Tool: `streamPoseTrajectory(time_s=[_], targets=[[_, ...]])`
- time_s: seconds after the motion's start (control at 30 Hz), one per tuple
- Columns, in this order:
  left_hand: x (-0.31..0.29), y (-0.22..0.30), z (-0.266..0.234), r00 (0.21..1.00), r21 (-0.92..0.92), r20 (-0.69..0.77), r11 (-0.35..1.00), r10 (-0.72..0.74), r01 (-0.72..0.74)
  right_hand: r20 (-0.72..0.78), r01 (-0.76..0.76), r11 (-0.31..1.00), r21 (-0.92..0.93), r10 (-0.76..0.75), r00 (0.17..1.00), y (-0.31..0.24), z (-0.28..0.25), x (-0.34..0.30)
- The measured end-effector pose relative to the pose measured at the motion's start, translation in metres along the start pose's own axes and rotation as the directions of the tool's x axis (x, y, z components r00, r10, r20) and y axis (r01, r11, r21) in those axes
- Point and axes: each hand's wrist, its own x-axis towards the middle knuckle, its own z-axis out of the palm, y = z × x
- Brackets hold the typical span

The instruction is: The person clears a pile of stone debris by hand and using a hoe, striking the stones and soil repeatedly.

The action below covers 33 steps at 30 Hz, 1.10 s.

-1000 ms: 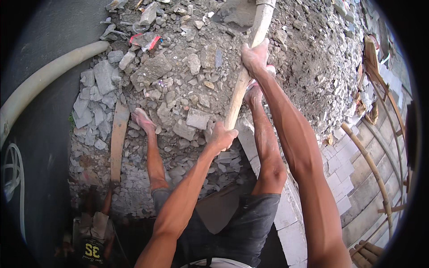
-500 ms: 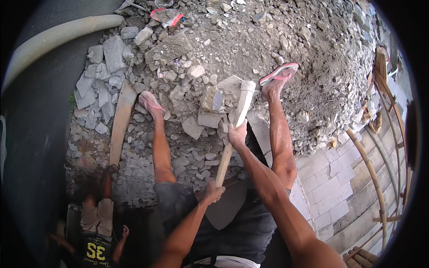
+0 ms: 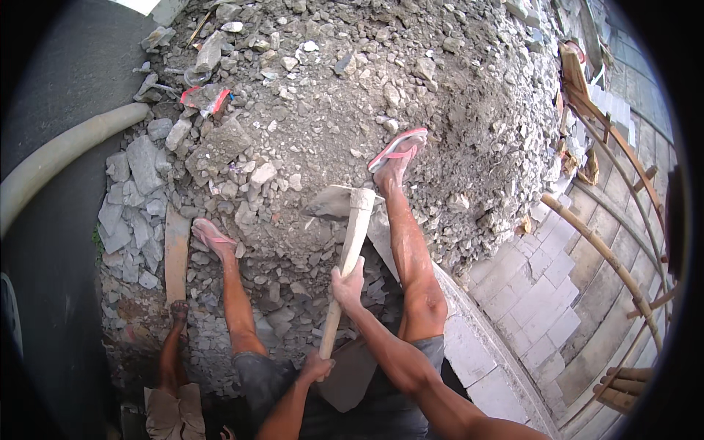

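I have left hand [image 3: 318,365] and right hand [image 3: 348,283] closed round the hoe [image 3: 357,229], over rubble [image 3: 308,139]. Likely raking; next drag calls for firm grip.

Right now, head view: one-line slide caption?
Standing on grey rubble: right hand above left hand on a wooden-handled hoe, its blade between two flip-flopped feet.

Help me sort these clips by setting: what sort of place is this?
Probably an outdoor building or demolition site, judging by the heap of rubble, the wooden-handled hoe and the grey paving blocks alongside.
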Motion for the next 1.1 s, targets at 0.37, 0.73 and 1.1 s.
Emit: streamPoseTrajectory(time_s=[0.37, 0.73, 1.1], targets=[[0.026, 0.537, 0.044, 0.479, 0.277, -0.197, 0.517, 0.856, -0.81, -0.302, 0.59, 0.805, 0.061, -0.548, 0.78, -0.393, -0.227, 0.292], [0.0, 0.434, 0.003, 0.783, 0.219, -0.12, 0.786, 0.61, -0.579, -0.307, 0.385, 0.921, 0.06, -0.35, 0.885, -0.301, -0.158, 0.276], [-0.009, 0.333, -0.01, 0.844, 0.049, -0.164, 0.859, 0.51, -0.51, -0.177, 0.256, 0.963, 0.083, -0.238, 0.955, -0.215, -0.104, 0.233]])
